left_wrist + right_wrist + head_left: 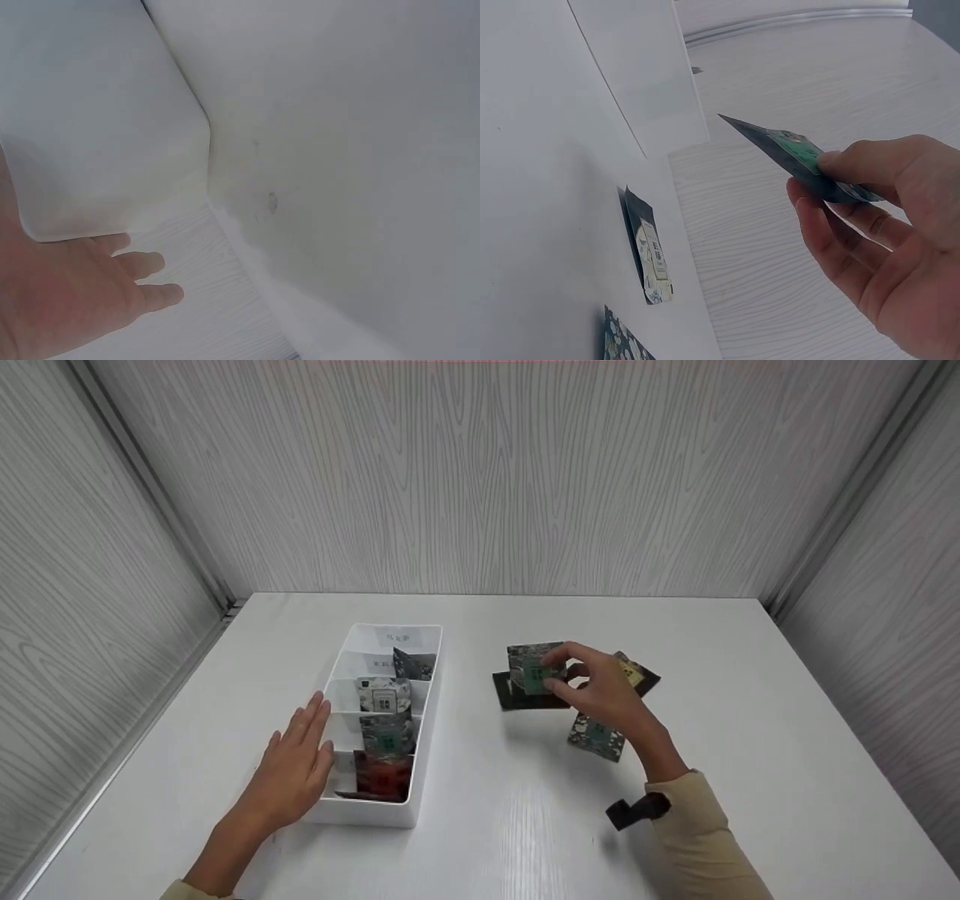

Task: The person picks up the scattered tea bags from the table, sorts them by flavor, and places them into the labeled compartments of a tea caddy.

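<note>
Between thumb and fingers, my right hand [600, 686] pinches a dark sachet with a green label [531, 671], lifted off the table in the right wrist view. Below it lies a dark packet [517, 701]; a yellow-labelled sachet [634, 671] and a patterned green-labelled one [598, 735] lie near that hand. My left hand [292, 772] rests with straight fingers along the left side of a white divided box [360, 811]. Inside the box, in separate compartments, stand a grey sachet [414, 665], a white-labelled one [384, 695], a green-labelled one [386, 735] and red ones [383, 776].
The white table [495, 825] is enclosed by a wood-grain back panel [487, 480] and side panels. Printed labels mark the box's rear compartments. A black strap piece [637, 811] sits at the right sleeve's cuff.
</note>
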`<control>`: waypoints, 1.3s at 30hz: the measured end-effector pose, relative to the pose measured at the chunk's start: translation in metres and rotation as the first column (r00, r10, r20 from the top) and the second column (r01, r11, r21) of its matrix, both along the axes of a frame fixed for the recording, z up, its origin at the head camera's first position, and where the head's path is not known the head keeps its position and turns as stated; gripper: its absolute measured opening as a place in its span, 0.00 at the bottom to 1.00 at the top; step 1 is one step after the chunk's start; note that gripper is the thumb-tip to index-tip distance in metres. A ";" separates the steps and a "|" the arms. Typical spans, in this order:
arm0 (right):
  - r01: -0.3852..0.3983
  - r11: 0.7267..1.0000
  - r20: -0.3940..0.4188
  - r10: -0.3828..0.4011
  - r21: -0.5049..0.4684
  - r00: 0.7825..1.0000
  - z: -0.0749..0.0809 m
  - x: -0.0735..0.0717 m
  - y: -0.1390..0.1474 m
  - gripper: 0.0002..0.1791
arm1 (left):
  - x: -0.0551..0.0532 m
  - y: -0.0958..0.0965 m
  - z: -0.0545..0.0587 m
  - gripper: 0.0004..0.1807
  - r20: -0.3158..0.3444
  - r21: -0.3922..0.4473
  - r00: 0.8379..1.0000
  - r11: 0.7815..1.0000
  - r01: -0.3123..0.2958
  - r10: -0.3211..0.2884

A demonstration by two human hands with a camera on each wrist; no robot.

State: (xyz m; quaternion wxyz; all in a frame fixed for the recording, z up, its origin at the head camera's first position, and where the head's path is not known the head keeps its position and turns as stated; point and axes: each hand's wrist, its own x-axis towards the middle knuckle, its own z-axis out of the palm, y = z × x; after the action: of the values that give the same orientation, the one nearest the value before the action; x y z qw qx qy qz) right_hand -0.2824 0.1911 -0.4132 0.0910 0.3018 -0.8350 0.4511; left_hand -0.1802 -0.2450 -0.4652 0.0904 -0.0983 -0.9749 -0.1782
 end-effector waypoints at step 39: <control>-0.048 0.984 -0.201 0.012 -0.174 0.979 0.003 0.012 -0.069 0.11 | -0.002 -0.004 0.001 0.34 0.020 0.000 0.999 1.000 0.029 -0.029</control>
State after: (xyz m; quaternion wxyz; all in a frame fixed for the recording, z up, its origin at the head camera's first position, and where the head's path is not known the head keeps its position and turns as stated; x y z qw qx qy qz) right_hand -0.2704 0.1217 -0.4098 0.1940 0.3486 -0.7734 0.4926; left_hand -0.1825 -0.2490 -0.4641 0.0780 -0.1106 -0.9743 -0.1803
